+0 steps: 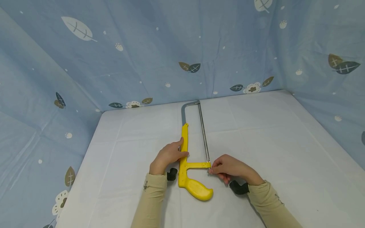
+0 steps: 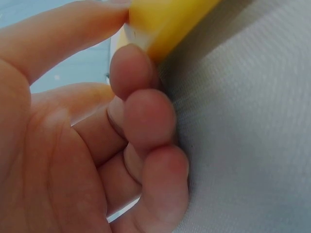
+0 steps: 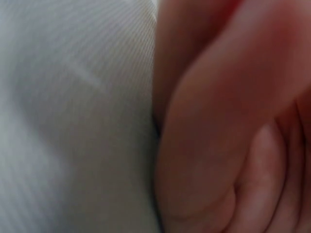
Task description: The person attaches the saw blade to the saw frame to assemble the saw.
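A hacksaw (image 1: pixel 184 133) lies flat on the white-covered table, its yellow handle (image 1: pixel 198 190) toward me and its grey front bow at the far side. A thin blade (image 1: pixel 203 131) runs along its right side. My left hand (image 1: pixel 167 155) grips the yellow frame between thumb and fingers; in the left wrist view, the yellow frame (image 2: pixel 170 22) shows at the top. With thumb and forefinger, my right hand (image 1: pixel 232 166) pinches the small metal tightening screw at the blade's near end, mostly hidden by the fingertips. The right wrist view holds only blurred curled fingers (image 3: pixel 204 136) against the cloth.
White cloth (image 1: pixel 271 133) covers the table, with a few creases. Blue leaf-patterned fabric (image 1: pixel 159 47) hangs behind and at both sides. Black wrist devices (image 1: pixel 239 188) sit beneath both wrists, close to the tabletop.
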`<state>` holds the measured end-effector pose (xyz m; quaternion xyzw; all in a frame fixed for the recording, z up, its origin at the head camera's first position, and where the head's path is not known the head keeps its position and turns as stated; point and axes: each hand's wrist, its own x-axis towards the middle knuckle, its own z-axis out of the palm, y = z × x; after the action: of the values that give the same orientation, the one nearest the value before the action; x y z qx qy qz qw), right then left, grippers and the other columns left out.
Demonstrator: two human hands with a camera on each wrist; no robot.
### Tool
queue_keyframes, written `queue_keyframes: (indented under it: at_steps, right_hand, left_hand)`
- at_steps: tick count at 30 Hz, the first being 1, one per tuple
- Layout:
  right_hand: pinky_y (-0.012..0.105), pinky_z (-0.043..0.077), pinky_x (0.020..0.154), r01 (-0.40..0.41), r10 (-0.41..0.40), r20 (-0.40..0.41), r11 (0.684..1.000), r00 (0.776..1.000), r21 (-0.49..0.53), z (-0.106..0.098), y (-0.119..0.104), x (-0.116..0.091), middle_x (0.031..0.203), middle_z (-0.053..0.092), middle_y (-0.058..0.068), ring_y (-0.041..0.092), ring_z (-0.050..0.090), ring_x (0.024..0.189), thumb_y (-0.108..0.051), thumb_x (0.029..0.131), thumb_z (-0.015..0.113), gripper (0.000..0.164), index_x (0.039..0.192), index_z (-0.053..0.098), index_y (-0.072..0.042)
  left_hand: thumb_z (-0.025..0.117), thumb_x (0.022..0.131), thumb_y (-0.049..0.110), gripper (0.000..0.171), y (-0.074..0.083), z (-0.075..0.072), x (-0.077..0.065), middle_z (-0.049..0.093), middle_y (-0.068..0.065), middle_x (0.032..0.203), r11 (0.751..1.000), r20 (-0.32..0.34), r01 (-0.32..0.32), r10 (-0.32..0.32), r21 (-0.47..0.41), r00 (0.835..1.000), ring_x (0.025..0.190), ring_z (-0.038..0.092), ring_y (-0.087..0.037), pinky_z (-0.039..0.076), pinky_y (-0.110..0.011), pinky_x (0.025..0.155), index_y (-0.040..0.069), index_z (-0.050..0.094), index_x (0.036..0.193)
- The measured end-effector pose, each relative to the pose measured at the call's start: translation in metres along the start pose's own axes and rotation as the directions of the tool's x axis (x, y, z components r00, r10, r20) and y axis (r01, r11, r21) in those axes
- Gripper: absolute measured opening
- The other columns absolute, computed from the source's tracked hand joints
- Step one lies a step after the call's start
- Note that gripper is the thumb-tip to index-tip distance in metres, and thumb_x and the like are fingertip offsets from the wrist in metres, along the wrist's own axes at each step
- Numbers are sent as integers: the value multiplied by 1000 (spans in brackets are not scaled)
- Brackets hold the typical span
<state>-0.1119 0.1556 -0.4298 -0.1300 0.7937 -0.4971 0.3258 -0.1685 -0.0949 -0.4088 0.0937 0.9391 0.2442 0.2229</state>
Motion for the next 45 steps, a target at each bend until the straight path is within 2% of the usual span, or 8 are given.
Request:
queue_keyframes:
  at_steps: [3, 9, 21, 30, 36, 45]
  right_hand:
    - [24, 39, 39, -6, 6, 6, 1000, 1000, 2, 0, 0, 0, 48, 47, 2, 15, 48, 37, -36, 80, 64, 36, 72, 61, -1]
    - [24, 40, 40, -24, 24, 9, 1000, 1000, 0, -1, 0, 1, 48, 49, 3, 14, 47, 38, -41, 82, 61, 39, 74, 63, -3]
    - [25, 39, 40, -27, 28, 14, 999, 1000, -22, 2, -2, 0, 48, 48, 3, 15, 47, 38, -38, 82, 61, 37, 72, 61, -2]
    - [24, 40, 40, -3, 3, 21, 1000, 1000, -19, 0, 2, 2, 48, 48, 1, 13, 48, 38, -35, 81, 64, 29, 77, 64, -6]
    - [24, 40, 39, -16, 16, -7, 1000, 1000, 11, 0, 1, 1, 49, 47, 2, 14, 47, 37, -34, 78, 67, 32, 80, 58, -4]
    - [24, 40, 39, -19, 19, -12, 1000, 1000, 21, 0, 2, 1, 49, 47, 2, 14, 47, 37, -35, 78, 67, 34, 77, 58, -2]
  left_hand:
    - [60, 83, 42, 75, 0, 0, 0, 51, -1, 73, 1000, 5, 1, -1, -2, 1000, 61, 47, -15, 37, -31, 74, 19, 21, 143]
    - [60, 82, 42, 75, 0, -1, -1, 51, -2, 70, 1000, -2, -4, 4, -6, 1000, 60, 48, -15, 37, -32, 73, 18, 22, 143]
    - [60, 83, 42, 75, -1, 0, -1, 53, -2, 60, 1000, 5, -2, 2, -23, 1000, 53, 49, -15, 37, -30, 66, 18, 22, 143]
    - [60, 83, 42, 76, -1, 0, 0, 50, -2, 66, 1000, 6, -6, 7, -22, 1000, 55, 47, -15, 37, -30, 68, 18, 21, 143]
    - [59, 83, 42, 76, -1, 0, 0, 52, -2, 62, 1000, 8, -9, 9, -22, 1000, 52, 48, -15, 37, -29, 64, 18, 21, 143]
    - [59, 83, 43, 75, -2, 1, 1, 51, -2, 66, 1000, 5, -6, 6, -7, 1000, 56, 47, -16, 37, -31, 70, 19, 21, 143]
